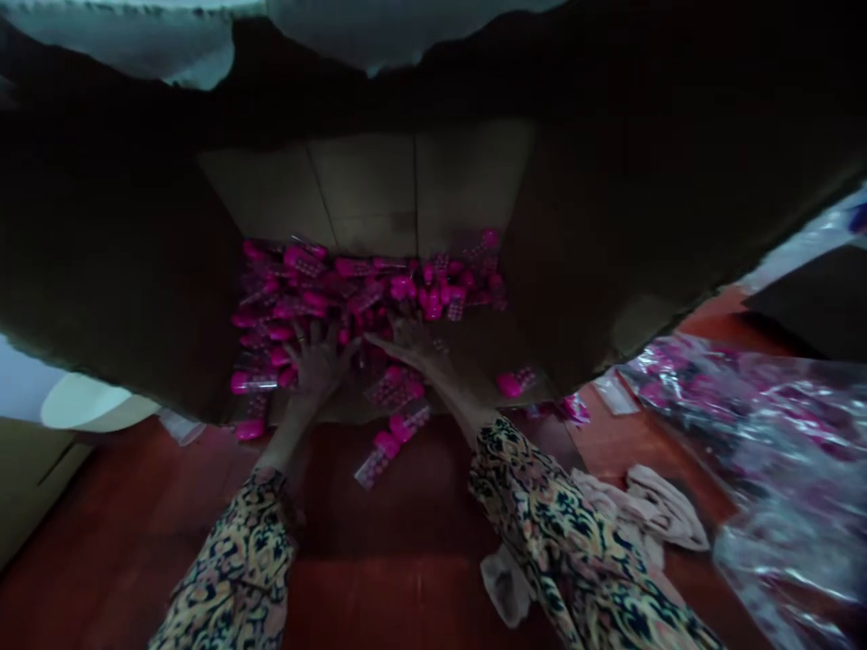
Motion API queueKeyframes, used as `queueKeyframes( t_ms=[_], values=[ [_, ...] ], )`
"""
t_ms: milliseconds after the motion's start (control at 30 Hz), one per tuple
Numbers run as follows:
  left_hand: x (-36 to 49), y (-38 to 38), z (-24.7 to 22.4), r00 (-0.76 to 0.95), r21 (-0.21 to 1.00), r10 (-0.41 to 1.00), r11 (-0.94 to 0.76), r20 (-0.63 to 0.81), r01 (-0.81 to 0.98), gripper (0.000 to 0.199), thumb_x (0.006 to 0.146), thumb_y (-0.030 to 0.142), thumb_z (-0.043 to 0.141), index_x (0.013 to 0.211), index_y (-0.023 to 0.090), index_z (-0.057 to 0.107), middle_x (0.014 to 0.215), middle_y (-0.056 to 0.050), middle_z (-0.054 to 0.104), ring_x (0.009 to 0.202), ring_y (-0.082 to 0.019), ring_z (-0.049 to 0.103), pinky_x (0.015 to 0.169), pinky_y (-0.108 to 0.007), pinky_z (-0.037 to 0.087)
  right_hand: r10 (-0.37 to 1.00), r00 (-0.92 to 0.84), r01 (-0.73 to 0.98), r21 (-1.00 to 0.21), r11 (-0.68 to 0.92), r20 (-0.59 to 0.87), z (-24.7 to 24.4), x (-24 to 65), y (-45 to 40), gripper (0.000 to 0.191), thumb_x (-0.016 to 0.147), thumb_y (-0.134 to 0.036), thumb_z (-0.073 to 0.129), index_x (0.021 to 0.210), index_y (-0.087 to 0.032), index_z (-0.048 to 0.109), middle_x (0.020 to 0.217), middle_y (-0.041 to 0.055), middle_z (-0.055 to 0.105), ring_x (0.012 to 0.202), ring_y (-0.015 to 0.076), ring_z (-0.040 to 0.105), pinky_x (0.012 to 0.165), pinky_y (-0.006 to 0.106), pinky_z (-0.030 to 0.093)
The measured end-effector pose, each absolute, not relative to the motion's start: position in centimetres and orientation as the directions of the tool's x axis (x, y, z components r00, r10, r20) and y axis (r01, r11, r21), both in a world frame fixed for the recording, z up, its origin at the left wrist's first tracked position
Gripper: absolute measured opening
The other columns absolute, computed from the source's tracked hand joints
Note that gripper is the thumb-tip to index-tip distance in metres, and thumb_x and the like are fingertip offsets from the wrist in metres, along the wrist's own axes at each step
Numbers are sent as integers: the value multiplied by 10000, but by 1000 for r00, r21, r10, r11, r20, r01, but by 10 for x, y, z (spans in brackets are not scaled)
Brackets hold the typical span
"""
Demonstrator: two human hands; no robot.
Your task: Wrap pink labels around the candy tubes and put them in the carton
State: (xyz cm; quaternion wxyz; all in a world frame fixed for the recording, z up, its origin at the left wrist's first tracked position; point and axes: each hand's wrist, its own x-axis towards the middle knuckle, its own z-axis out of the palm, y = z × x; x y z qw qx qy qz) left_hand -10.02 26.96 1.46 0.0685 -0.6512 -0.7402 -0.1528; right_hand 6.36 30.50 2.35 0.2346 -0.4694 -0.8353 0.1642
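A large cardboard box (366,185) lies with its opening toward me. Inside it is a heap of small clear dotted packs with bright pink ends (304,262); dimness hides their exact kind. My left hand (317,364) rests with spread fingers on the heap's near left part, a ring on one finger. Beside it my right hand (408,341) reaches into the middle of the heap, thumb stretched out, its other fingertips partly lost among the packs. Neither hand visibly grips a pack. Two loose packs (377,459) lie on the red floor between my forearms.
To the right lies a big clear plastic bag (778,424) with pink items in it. A crumpled pale cloth (657,510) is on the floor near my right sleeve. At the left are a white bowl-like object (95,403) and another carton (31,478).
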Motion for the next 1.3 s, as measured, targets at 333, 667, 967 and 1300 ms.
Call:
queueKeyframes(
  t_ms=[333, 667, 967, 1300],
  values=[
    [-63, 225, 10, -10, 99, 973, -13, 231, 995, 522, 869, 404, 328, 1308, 138, 425, 1424, -218, 319, 1263, -423, 305, 916, -699, 228, 895, -400, 805, -392, 446, 198, -5, 78, 287, 389, 866, -340, 539, 1203, -150, 491, 1260, 111, 486, 1106, 250, 497, 913, 459, 417],
    [-38, 157, 8, 63, 15, 980, -67, 190, 998, 563, 866, 405, 338, 1376, 168, 335, 1477, -166, 237, 1298, -407, 234, 925, -687, 227, 912, -367, 825, -388, 410, 183, 3, 100, 221, 611, 726, -337, 600, 1264, -102, 429, 1306, 173, 410, 1124, 345, 384, 892, 491, 382],
    [-42, 121, -3, 146, 171, 982, -165, 116, 971, 491, 860, 354, 377, 1319, 190, 438, 1474, -159, 240, 1335, -399, 162, 945, -592, 318, 905, -386, 780, -460, 424, 180, 0, 119, 174, 731, 680, -321, 665, 1325, -133, 377, 1329, 149, 390, 1127, 315, 372, 897, 457, 374],
    [-71, 97, -10, 87, 479, 933, -258, 350, 839, 303, 801, 331, 518, 1043, 186, 628, 1342, -120, 424, 1283, -309, 336, 1025, -479, 317, 939, -164, 744, -587, 319, 301, 18, 175, 106, 252, 844, -211, 528, 1081, -175, 607, 1080, 82, 593, 1003, 214, 504, 842, 331, 427]
  ],
)
